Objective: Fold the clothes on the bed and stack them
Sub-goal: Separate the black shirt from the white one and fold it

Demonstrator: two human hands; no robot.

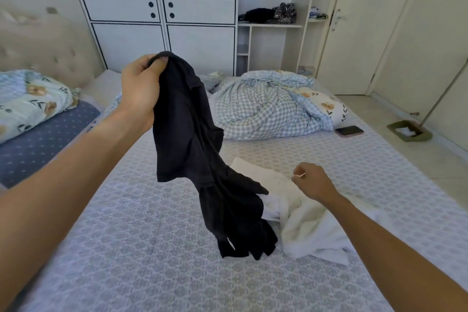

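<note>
Head view: the left hand (pixel 141 88) grips a black shirt (pixel 195 149) by its top, lifted above the bed (pixel 126 248), hem trailing onto white clothes (pixel 311 225) at near right. The right hand (pixel 310 182) hovers over them, fingers curled, empty.

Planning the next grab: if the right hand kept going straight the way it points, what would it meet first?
Probably the white garment lying just beyond the right hand, then the hanging black garment; depth is unclear.

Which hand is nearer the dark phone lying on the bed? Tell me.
Right. The right hand hovers just short of the dark phone; the left hand, gripping the black shirt, is far across the bed.
</note>
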